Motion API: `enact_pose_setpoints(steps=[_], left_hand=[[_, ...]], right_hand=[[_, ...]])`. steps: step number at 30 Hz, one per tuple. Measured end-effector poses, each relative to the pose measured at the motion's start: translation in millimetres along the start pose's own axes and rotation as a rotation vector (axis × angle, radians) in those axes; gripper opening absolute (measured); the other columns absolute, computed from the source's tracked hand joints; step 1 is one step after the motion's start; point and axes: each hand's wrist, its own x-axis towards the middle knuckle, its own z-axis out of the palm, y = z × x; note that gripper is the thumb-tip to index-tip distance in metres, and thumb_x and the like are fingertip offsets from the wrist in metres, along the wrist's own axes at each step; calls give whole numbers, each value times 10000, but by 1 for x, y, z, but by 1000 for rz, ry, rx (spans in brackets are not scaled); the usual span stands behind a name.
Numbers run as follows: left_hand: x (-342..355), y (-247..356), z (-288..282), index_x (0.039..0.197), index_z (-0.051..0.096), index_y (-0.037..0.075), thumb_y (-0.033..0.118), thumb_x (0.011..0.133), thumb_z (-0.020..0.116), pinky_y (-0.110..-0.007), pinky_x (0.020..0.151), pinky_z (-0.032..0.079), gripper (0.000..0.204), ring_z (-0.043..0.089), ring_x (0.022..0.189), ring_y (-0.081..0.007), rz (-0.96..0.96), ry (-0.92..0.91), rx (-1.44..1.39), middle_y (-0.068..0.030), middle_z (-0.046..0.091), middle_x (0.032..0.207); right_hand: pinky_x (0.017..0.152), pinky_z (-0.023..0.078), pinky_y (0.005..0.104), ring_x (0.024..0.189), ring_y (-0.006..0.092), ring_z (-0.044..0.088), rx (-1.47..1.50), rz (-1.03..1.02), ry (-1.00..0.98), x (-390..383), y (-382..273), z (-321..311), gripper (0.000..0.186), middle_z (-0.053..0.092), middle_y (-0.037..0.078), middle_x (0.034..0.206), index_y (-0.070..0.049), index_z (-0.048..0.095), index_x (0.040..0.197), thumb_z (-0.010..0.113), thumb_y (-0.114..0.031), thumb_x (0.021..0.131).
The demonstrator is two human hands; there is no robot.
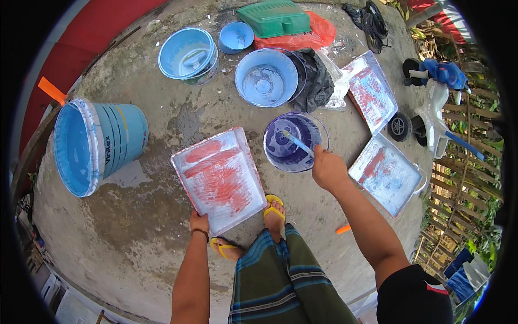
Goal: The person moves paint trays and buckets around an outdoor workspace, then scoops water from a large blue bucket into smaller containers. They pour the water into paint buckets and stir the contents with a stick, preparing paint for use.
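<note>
Head view shows the left hand (200, 222) with its fingers closed on the lower-left edge of a shallow, rectangular, pale tray streaked with red (220, 181), which lies in front of the feet. The right hand (328, 167) is closed around a slim, pale-blue stick-like tool (302, 144), its yellowish end over a round, dark-purple plastic bucket (269, 153); whether the tip touches anything inside cannot be told. Good handling probably calls for a steady left grip and a light, low right wrist, so drips fall inside the bucket's rim.

The right foot in its yellow sandal (274, 210) is right beside the tray's corner, leaving little room there. A light-blue round plastic bucket (266, 78) and a crumpled black plastic bag (315, 81) crowd the far side; two more streaked rectangular trays (386, 173) sit to the right.
</note>
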Motion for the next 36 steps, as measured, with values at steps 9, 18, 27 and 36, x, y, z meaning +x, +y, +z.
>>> enact_pose_setpoints(steps=[9, 18, 27, 36], left_hand=[[3, 27, -13, 1325, 480, -24, 43, 757, 691, -343, 825, 514, 610, 659, 935, -249, -171, -181, -17, -149, 674, 1069], [-7, 11, 11, 1372, 450, 0, 102, 809, 672, -358, 892, 508, 614, 626, 1064, -269, 2, -113, -110, -198, 631, 1185], [-89, -15, -12, 1272, 537, 52, 154, 881, 630, -315, 742, 506, 415, 648, 916, -152, -114, -377, -239, -79, 659, 1070], [-205, -75, -83, 1214, 591, 32, 138, 874, 623, -272, 619, 507, 357, 693, 821, -169, -336, -310, -37, -93, 703, 955]], right_hand=[[578, 474, 519, 651, 419, 624, 358, 139, 193, -75, -14, 11, 227, 643, 208, 774, -48, 478, 1096, 524, -220, 955], [597, 479, 510, 716, 424, 627, 525, 146, 296, -75, -2, 36, 237, 639, 224, 872, -41, 485, 1078, 581, -128, 880], [1018, 349, 494, 1010, 292, 592, -54, -496, 549, -6, -30, 109, 197, 647, 118, 996, -46, 589, 987, 555, -141, 818], [885, 422, 422, 923, 299, 624, 516, -84, 441, -50, -2, 5, 388, 680, 134, 971, -36, 603, 1160, 611, -23, 772]])
